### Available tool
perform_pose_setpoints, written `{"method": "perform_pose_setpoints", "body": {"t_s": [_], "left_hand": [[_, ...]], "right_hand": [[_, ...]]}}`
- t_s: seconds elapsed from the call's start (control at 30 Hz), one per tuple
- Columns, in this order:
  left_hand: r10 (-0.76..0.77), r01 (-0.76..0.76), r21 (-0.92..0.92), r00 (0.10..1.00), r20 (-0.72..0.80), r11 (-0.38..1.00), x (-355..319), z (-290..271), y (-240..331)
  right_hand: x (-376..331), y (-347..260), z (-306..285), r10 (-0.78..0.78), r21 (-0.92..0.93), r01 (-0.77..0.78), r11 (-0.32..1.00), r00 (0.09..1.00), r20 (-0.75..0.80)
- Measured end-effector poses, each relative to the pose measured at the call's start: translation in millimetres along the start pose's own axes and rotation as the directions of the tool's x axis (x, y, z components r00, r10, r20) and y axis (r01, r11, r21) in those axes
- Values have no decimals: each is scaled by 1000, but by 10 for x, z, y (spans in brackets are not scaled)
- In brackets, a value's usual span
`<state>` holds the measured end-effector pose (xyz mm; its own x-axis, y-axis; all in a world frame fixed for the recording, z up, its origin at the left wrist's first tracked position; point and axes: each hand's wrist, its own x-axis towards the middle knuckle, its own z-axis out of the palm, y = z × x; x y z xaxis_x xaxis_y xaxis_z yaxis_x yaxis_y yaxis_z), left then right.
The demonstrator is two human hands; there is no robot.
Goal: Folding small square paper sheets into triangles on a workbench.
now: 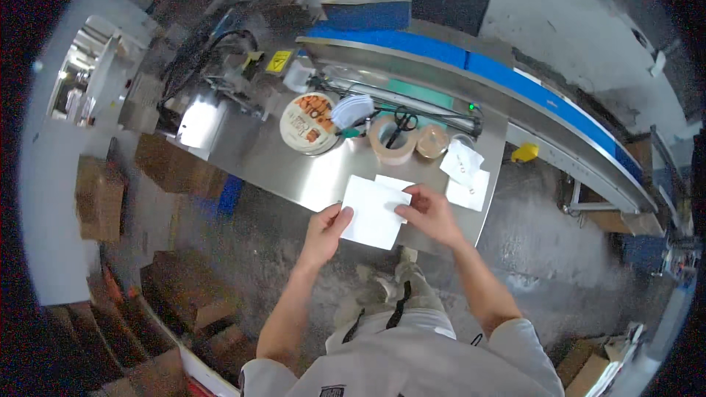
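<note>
I hold a white sheet of paper [371, 209] over the near edge of a steel table [272, 162]. My left hand [326, 229] pinches its lower left edge. My right hand [429, 213] grips its right side, where a second white piece [393, 182] shows just behind the sheet. Whether that piece is part of the same sheet I cannot tell.
On the table stand a round printed tub [307, 123], a white mask-like item [351, 110], two tape rolls [393, 140] with black scissors [401, 119] across one, and white slips [465, 173]. A blue conveyor [515, 81] runs behind. Cardboard boxes [99, 198] lie on the floor at left.
</note>
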<state>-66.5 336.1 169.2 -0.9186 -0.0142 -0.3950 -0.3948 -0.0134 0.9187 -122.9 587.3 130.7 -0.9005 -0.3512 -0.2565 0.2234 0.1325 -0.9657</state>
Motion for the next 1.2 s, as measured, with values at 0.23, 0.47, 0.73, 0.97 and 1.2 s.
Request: {"method": "perform_pose_setpoints", "body": {"t_s": [0.23, 0.47, 0.73, 0.97, 1.2], "left_hand": [[53, -52, 174, 999, -4, 983, -783, -345, 496], [212, -207, 111, 976, -42, 972, -1491, -865, 727], [438, -445, 34, 891, 116, 895, -2020, -1458, 722], [300, -252, -360, 950, 85, 898, -2097, -1575, 909], [417, -385, 291, 908, -53, 876, -1976, -1394, 916]], "right_hand": [[118, -630, 455, -131, 134, 70, 988, 838, 529], [-319, -1477, 1027, -139, -108, 214, 971, 868, 476], [-716, -1914, 1381, -478, -184, 637, 749, 711, 515], [-656, -2143, 1526, -525, -156, 687, 710, 663, 534], [-547, -2120, 1463, -438, -138, 537, 832, 789, 430]]}}
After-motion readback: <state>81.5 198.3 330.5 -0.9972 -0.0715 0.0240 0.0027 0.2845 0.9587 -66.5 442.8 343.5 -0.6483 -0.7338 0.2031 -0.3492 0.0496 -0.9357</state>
